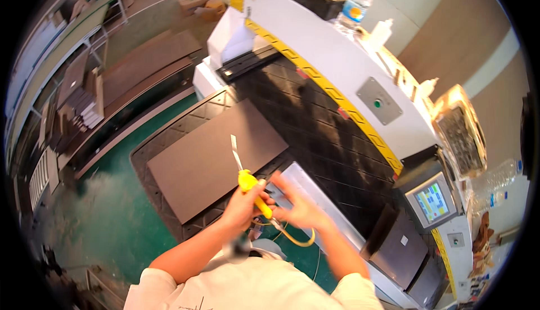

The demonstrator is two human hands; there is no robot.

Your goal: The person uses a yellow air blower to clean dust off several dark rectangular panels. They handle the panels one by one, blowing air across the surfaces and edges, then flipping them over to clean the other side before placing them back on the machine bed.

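The left hand (243, 204) grips the yellow-handled scraper (249, 183); the right hand (298, 206), fingers spread and released, blurs beside its handle above the brown panel (214, 155); the next move calls for steadying the blade.

Two hands, left hand (243, 206) and right hand (301, 206), share one yellow-handled tool (251, 186); one dark board (216, 155), one touchscreen (432, 202), two clear bottles, far (357, 0) and right (500, 175).

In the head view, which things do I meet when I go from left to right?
Stacked boards → brown panel → yellow tool in left hand → right hand → green button → touch screen
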